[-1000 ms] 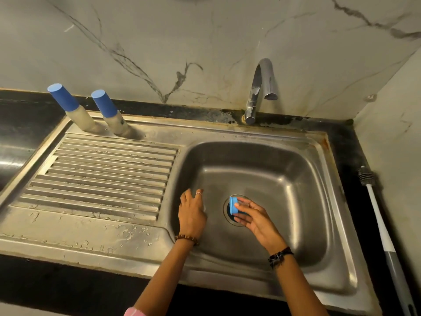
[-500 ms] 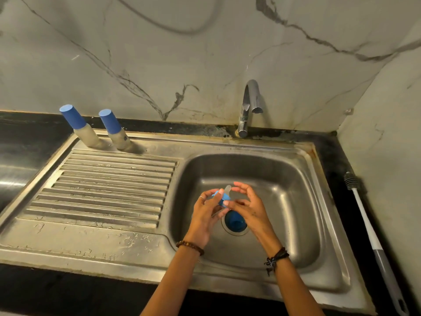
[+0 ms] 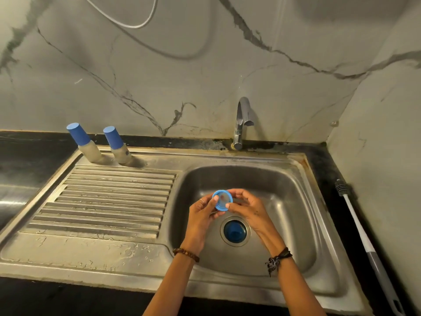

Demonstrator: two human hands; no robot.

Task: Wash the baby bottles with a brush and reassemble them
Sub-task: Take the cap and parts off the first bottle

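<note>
Over the steel sink basin [image 3: 284, 201], my left hand [image 3: 200, 215] and my right hand [image 3: 248, 210] both pinch a small blue bottle ring [image 3: 222, 200] with a clear teat inside it. Its open side faces the camera. A second blue part [image 3: 234, 230] sits in the drain below my hands. Two baby bottles with blue caps stand at the back of the drainboard, one on the left [image 3: 83, 143] and one beside it [image 3: 116, 144]. A long white-handled bottle brush [image 3: 360, 226] lies on the black counter to the right of the sink.
The tap [image 3: 242, 122] rises behind the basin and no water runs from it. The ribbed drainboard [image 3: 109, 197] fills the left half of the sink unit. Marble walls close in at the back and the right. The black counter [image 3: 34, 156] continues to the left.
My right hand lifted the blue ring from the drain, and my left hand joined it. Both now hold it higher over the basin, its opening turned upward. The camera tilted up.
</note>
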